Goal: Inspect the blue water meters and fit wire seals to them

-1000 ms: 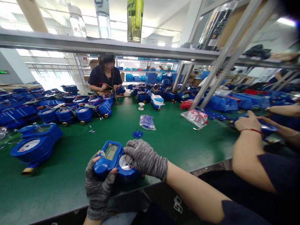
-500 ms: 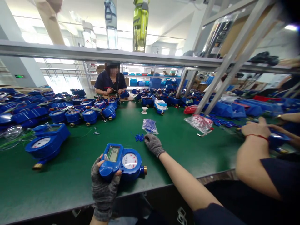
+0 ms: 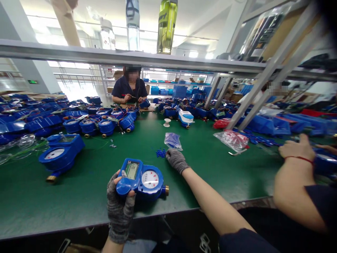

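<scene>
My left hand (image 3: 119,203), in a grey fingerless glove, grips a blue water meter (image 3: 140,181) by its display end. The meter is tilted toward me at the table's front edge, its screen and round white dial facing up and its brass fitting pointing right. My right hand (image 3: 177,161), gloved the same way, rests on the green table with fingers curled together, right beside a small pile of tiny blue parts (image 3: 160,153). Its fingertips are turned away, so whatever they pinch is hidden. Just behind that hand lies a clear bag (image 3: 173,141) of blue pieces.
Another blue meter (image 3: 61,154) lies at left, with several more (image 3: 105,126) behind it. A white spool (image 3: 166,122), a blue-and-white meter (image 3: 185,118) and a bag with red pieces (image 3: 231,140) lie beyond. A co-worker's hand (image 3: 297,149) is at right; another person (image 3: 130,88) sits opposite. Bottles stand on the overhead shelf (image 3: 147,59).
The whole view has shifted slightly, so things appear further right. My left hand still holds the water meter, and my right hand stays by the tiny blue parts, fingers still curled.
</scene>
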{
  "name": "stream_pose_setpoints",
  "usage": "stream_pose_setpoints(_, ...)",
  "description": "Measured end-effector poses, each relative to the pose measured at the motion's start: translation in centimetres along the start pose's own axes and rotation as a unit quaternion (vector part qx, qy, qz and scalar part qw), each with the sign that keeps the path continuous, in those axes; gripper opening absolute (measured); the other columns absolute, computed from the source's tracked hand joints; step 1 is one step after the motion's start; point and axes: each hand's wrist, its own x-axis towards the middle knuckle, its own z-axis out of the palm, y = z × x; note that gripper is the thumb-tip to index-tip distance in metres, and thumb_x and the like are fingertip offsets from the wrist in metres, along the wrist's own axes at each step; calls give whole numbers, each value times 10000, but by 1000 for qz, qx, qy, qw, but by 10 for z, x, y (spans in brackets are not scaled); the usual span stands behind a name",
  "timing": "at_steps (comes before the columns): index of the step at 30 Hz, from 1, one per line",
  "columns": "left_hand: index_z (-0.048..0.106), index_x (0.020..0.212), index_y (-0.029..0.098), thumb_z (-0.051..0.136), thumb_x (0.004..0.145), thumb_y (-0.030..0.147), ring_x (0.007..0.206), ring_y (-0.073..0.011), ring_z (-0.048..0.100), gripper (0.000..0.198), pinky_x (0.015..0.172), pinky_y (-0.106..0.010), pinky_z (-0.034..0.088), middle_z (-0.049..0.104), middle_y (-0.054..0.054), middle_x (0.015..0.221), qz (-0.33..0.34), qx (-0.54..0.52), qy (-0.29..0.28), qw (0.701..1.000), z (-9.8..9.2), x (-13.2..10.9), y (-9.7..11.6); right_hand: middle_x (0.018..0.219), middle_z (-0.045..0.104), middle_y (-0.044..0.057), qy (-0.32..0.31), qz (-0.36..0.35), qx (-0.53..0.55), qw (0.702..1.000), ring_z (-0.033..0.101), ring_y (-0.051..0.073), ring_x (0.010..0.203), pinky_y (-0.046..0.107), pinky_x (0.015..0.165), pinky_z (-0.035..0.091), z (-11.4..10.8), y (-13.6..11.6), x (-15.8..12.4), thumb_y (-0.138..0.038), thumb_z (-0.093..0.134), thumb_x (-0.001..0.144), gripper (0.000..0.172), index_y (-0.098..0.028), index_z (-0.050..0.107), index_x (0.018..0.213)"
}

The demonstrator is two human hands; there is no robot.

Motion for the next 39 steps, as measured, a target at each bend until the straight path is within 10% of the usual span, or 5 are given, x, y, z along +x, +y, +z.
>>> stream_pose_setpoints(11, 468, 1314, 254, 621, 879, 349, 1267, -288, 475, 472, 1077, -481, 357, 476, -132, 1388, -22, 9, -21, 1000, -3, 1, 9, 848, 671, 35, -31, -269, 158, 950, 592, 177, 760, 302, 728, 467, -45, -108, -121, -239, 583, 883, 67, -210, 635, 851)
stream_pose_setpoints(19, 486, 1286, 255, 661, 851, 342, 1246, -288, 492, 477, 1063, -490, 373, 500, -127, 1361, -7, 30, -13, 999, -1, 3, 10, 802, 678, 47, -30, -302, 61, 951, 582, 187, 675, 308, 640, 461, -41, -115, -112, -251, 615, 851, 88, -205, 665, 793)
stream_pose_setpoints(25, 491, 1270, 249, 661, 850, 360, 1248, -291, 494, 466, 1062, -499, 380, 503, -129, 1356, -7, 30, -15, 999, -2, 4, 11, 1040, 689, 85, 21, -381, 61, 922, 623, 242, 947, 384, 878, 494, -33, -108, -120, -274, 516, 937, 225, -225, 678, 1085)
stream_pose_setpoints(39, 535, 1097, 216, 720, 793, 377, 1113, -259, 577, 391, 1014, -435, 411, 603, -91, 1213, -124, 46, 55, 990, 0, 13, 19, 1035, 707, 71, 65, -458, 9, 887, 585, 254, 1017, 469, 1043, 410, -19, -121, -155, -235, 553, 929, 178, -159, 659, 1051)
